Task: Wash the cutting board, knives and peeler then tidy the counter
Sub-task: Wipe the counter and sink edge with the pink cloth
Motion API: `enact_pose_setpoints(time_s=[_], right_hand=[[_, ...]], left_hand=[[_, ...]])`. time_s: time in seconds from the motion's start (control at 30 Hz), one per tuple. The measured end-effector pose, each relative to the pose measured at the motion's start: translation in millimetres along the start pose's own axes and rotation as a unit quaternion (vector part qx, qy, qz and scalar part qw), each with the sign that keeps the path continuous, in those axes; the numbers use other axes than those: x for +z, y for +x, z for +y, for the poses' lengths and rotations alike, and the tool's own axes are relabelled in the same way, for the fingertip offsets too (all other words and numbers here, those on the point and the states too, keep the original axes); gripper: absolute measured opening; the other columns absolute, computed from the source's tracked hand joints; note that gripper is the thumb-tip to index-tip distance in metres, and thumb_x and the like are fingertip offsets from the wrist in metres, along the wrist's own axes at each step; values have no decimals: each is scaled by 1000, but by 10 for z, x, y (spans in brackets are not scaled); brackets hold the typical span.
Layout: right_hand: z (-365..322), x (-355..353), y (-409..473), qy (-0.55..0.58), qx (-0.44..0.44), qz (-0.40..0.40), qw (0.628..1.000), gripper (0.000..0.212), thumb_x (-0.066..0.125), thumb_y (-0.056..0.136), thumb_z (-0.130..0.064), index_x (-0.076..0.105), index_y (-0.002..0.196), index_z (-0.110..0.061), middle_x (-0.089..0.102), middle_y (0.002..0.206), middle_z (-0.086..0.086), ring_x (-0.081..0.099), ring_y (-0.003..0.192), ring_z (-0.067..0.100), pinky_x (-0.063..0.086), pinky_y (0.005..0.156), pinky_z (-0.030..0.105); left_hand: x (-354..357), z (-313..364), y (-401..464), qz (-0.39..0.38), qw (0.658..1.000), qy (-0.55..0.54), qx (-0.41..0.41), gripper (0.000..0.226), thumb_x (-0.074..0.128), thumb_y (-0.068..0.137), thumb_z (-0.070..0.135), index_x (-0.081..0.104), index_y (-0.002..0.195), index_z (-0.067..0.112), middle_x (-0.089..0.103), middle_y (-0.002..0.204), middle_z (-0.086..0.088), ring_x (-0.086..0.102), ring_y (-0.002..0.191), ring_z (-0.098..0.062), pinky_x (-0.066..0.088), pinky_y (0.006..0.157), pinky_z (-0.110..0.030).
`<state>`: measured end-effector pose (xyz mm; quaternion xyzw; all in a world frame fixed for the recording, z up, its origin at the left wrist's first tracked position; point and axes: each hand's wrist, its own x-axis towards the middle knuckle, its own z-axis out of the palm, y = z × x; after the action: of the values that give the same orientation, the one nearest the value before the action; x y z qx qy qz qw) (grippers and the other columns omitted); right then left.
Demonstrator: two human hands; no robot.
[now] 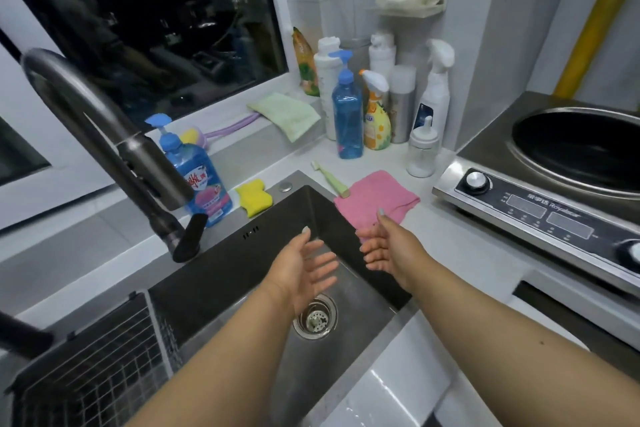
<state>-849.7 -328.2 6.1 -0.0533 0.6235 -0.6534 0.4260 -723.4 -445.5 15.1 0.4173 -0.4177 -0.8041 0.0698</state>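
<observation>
Both hands hang over the dark steel sink (242, 263), palms facing each other. The left hand (304, 270) is relaxed, fingers spread, holding nothing; the right hand (388, 246) likewise, fingers loose. Cutting board, knives and peeler are nowhere to be seen. At one o'clock from the hands, a pink cloth (375, 199) lies on the white counter (467, 253).

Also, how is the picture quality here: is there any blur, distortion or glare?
Head view: the wide lens bends the window frame and faucet; both hands, left and right, are slightly motion-blurred over the sink; the dark window reflects the room; light glares on the wet white edge in front.
</observation>
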Motion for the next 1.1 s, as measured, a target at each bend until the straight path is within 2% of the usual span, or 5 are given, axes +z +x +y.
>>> enact_pose_setpoints(time_s=[0.33,0.53,0.73,0.9,1.1], right_hand=[[-288,-205,635,-172,-70,104,977,32,40,99,-43,58,95,-17,57,83,2,54,71,15,49,73,34],[-418,-242,1156,-438,-156,84,881,40,56,91,-37,53,127,-19,53,130,-2,51,115,16,41,98,31],[-410,-271,1392,-551,-203,62,807,49,51,92,-39,44,136,-21,47,139,-1,43,125,17,33,109,32],[-300,-255,1537,-652,-153,-14,742,60,21,96,-57,17,150,-32,6,160,4,1,147,23,1,119,41],[-338,-110,1775,-718,-88,-64,688,70,7,87,-73,-3,149,-41,-22,157,6,-26,142,28,-17,111,51]], left_hand=[[186,363,621,36,982,176,52,36,51,95,44,60,115,17,61,94,-6,59,79,-18,48,80,-36],[464,710,1060,62,955,278,89,23,42,99,39,58,96,23,56,88,-2,50,75,-14,41,70,-27],[658,927,1613,42,947,308,81,56,43,88,65,59,124,25,55,135,-4,55,120,-25,40,107,-41],[764,993,1931,38,883,460,83,70,18,97,62,63,125,16,59,130,-9,53,120,-27,36,109,-41],[549,1097,2128,118,860,440,231,35,39,102,32,64,84,15,64,91,-2,57,89,-21,41,79,-26]])
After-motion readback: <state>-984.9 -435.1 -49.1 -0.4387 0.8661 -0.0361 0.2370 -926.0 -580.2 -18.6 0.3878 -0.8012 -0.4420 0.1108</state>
